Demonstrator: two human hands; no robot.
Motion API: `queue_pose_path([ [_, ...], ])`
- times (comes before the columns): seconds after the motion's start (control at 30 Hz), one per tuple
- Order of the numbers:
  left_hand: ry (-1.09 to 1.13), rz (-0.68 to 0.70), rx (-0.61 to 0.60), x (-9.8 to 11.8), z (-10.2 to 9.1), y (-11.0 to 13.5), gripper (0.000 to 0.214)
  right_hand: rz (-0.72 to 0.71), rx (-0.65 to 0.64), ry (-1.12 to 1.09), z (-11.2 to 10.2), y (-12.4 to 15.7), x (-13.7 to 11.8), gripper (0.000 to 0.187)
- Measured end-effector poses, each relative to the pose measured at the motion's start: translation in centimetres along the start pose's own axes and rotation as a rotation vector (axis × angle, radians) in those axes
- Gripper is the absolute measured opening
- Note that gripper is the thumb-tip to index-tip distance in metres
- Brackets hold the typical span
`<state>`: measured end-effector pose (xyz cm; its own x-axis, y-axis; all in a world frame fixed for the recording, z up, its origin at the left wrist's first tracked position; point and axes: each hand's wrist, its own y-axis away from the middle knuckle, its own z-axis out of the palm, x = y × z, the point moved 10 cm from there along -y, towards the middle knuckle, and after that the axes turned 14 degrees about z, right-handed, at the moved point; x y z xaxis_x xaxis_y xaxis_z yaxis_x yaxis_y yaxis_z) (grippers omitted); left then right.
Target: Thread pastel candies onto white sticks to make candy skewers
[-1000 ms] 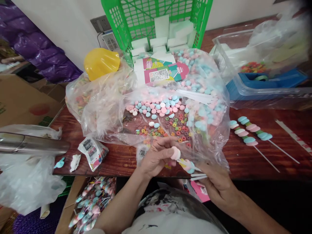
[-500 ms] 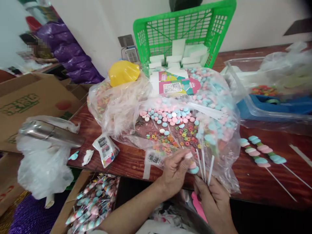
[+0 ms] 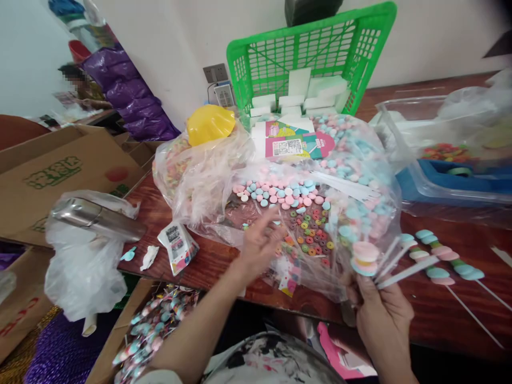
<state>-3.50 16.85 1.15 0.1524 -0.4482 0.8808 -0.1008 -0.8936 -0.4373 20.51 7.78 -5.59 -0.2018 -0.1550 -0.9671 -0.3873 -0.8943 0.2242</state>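
My left hand (image 3: 258,248) reaches over the near edge of the loose candies with its fingers apart, and I see nothing in it. Just beyond its fingertips lie pink, white and blue round marshmallow candies (image 3: 290,201). To its right are small coloured ring candies (image 3: 314,232). My right hand (image 3: 378,309) is closed around several white sticks (image 3: 408,272). A candy skewer (image 3: 365,256), stacked with pink, yellowish and blue pieces, stands up from the same grip. Two longer candy skewers (image 3: 452,253) rest on the table to the right.
A green basket (image 3: 312,34) with white boxes stands behind bags of candy. On the right is a clear plastic bin (image 3: 436,194). A metal flask (image 3: 98,218) and a card stack (image 3: 178,248) lie to the left. Below the table edge, a carton (image 3: 106,333) holds wrapped candy skewers.
My left hand has left the candy skewer and moved left and forward to the loose candies. My right hand has shifted right, still holding the sticks and skewer. The view has turned slightly left.
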Motion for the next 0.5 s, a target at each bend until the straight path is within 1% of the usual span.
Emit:
queue_pose_path([
  [0.03,-0.153,0.066,-0.031,-0.1,-1.0,-1.4,0.037,0.012,0.017,-0.067,-0.4,-0.3,-0.1,0.014],
  [0.07,-0.306,0.139,-0.076,0.0,-1.4,-2.7,0.033,0.013,0.025,-0.107,-0.5,-0.6,-0.2,0.015],
  [0.1,-0.426,0.201,-0.142,0.0,-1.1,-3.9,0.025,0.011,0.029,-0.120,-0.4,-0.8,-0.3,0.016],
  [0.13,-0.517,0.257,-0.212,0.0,-0.2,-4.8,0.019,0.015,0.022,-0.113,-0.1,-1.0,-0.2,0.018],
  [0.17,-0.580,0.299,-0.298,-0.2,1.2,-5.5,0.016,0.029,0.011,-0.098,0.4,-1.2,0.1,0.021],
  [0.2,-0.639,0.319,-0.407,-0.5,3.0,-5.9,0.017,0.047,0.004,-0.094,0.7,-1.5,0.5,0.023],
  [0.27,-0.748,0.308,-0.635,-1.8,7.0,-6.1,0.020,0.091,0.001,-0.145,1.2,-2.0,1.3,0.028],
  [0.3,-0.796,0.291,-0.723,-2.4,8.7,-6.1,0.022,0.116,0.008,-0.191,1.2,-2.2,1.7,0.030],
  [0.33,-0.845,0.276,-0.788,-3.0,10.0,-6.1,0.022,0.141,0.020,-0.231,1.1,-2.4,2.0,0.032],
  [0.4,-0.920,0.267,-0.848,-3.8,11.7,-6.4,0.022,0.190,0.031,-0.263,0.9,-2.6,2.3,0.034],
  [0.47,-0.968,0.267,-0.886,-4.3,12.5,-6.5,0.022,0.229,0.023,-0.261,0.8,-2.7,2.6,0.034],
  [0.5,-0.987,0.263,-0.912,-4.5,12.6,-6.4,0.022,0.240,0.015,-0.257,0.8,-2.7,2.6,0.035],
])
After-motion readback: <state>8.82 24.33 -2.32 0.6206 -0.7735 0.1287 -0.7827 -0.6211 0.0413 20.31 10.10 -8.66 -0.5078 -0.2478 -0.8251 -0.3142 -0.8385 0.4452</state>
